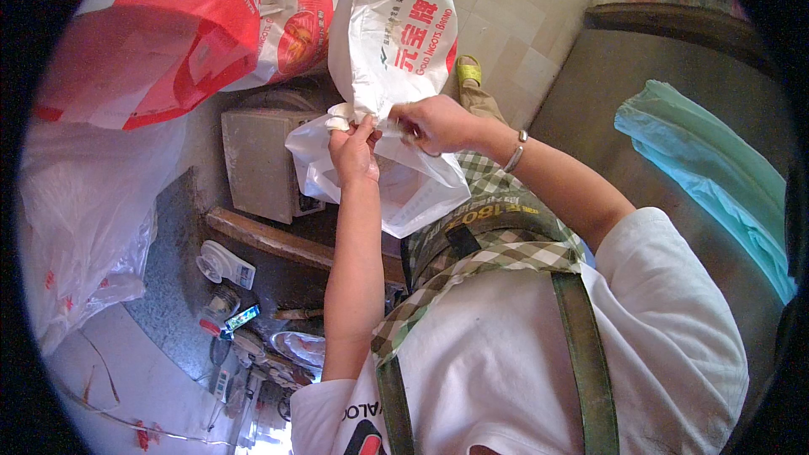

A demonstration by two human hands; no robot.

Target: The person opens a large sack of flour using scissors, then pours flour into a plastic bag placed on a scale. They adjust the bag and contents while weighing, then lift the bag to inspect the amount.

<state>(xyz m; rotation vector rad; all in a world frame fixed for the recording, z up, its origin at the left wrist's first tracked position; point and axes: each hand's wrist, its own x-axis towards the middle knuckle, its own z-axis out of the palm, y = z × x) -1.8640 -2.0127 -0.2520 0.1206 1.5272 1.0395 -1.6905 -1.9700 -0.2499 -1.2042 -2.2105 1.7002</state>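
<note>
A white plastic sack point(404, 31) with red and green printing bulges above my hands and narrows to a gathered neck between them. My left hand point(357, 148) pinches this gathered neck between thumb and fingers. A pale folded flap point(339, 117) sticks out beside its fingertips. Close against the neck on the other side, my right hand point(436, 121) is curled and partly blurred. Whether its fingers grip anything is unclear. Below both hands, translucent white plastic point(411, 196) flares out in front of the checked apron point(505, 202); I cannot tell if it belongs to the same sack.
Red-and-white sacks point(189, 38) stand at upper left, beside a beige box point(259, 161). A small white scale point(227, 265), a jar point(221, 306) and a lit phone point(242, 318) lie at lower left. Turquoise plastic point(701, 170) lies on a dark surface point(588, 114) at right.
</note>
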